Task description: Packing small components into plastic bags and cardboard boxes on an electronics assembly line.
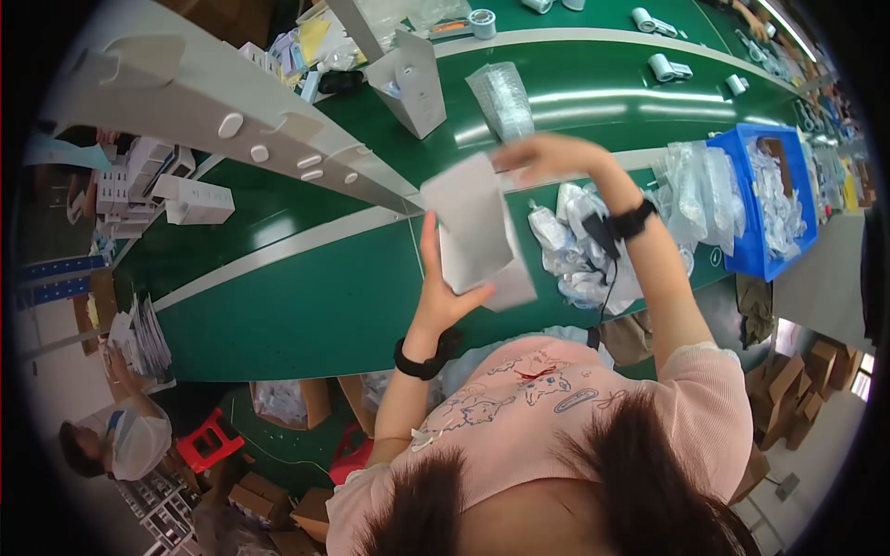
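Observation:
A white cardboard box (473,218) is tilted over the green table, its open side facing up toward me. My left hand (443,301) grips its lower left edge, with the thumb across the near side. My right hand (547,156) is at the box's far right edge, smeared by motion, and its fingers cannot be made out. Just beyond it lies a clear bubble-wrap pouch (503,97) on the green belt. Right of the box is a pile of plastic-wrapped parts (579,246), partly behind my right forearm.
An open white box (413,93) stands on the belt beside a grey metal post (269,130). Bubble-wrap bags (700,199) lie by a blue bin (765,199) at the right. Grey-white devices (663,67) sit on the far belt. A person (130,435) works at the left near a red stool (209,440).

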Demonstrator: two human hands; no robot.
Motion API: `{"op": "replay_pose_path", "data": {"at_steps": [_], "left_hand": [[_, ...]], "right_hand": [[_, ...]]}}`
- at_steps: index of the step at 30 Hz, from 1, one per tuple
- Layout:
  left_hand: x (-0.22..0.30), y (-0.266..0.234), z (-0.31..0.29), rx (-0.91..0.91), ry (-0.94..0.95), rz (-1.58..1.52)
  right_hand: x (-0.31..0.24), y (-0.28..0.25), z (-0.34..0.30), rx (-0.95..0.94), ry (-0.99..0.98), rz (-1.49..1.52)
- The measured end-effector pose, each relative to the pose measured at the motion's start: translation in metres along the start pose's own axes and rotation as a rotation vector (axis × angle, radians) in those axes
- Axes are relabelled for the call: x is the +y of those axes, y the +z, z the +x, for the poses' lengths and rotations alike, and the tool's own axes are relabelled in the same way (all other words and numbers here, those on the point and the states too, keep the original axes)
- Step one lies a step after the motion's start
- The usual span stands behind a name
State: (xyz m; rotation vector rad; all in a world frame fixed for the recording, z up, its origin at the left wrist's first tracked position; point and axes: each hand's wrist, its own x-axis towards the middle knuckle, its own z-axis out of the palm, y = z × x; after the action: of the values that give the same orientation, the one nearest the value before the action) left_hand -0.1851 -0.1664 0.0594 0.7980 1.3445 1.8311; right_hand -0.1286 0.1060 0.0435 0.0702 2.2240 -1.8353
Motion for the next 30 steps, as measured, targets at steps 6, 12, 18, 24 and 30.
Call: {"op": "replay_pose_path", "data": {"at_steps": [6,12,18,24,30], "left_hand": [[-0.002,-0.002,0.01,-0.167,0.009,0.7],[-0.04,-0.005,0.004,-0.066,-0.014,0.814],[-0.058,-0.008,0.008,0.189,-0.004,0.516],[-0.06,0.01,0.011,0.253,0.05,0.64],[-0.066,0.01,0.0,0.406,-0.051,0.493]], "right_hand": [[0.089,-0.094,0.118,0.767,0.617,-0.793],[0.112,-0.067,0.127,0.74,0.525,-0.692],[0.025,-0.014,0.022,0.64,-0.022,0.969],[-0.034,0.088,0.012,1.431,-0.414,0.901],[-0.025,0.144,0.023,1.587,-0.489,-0.171]]}}
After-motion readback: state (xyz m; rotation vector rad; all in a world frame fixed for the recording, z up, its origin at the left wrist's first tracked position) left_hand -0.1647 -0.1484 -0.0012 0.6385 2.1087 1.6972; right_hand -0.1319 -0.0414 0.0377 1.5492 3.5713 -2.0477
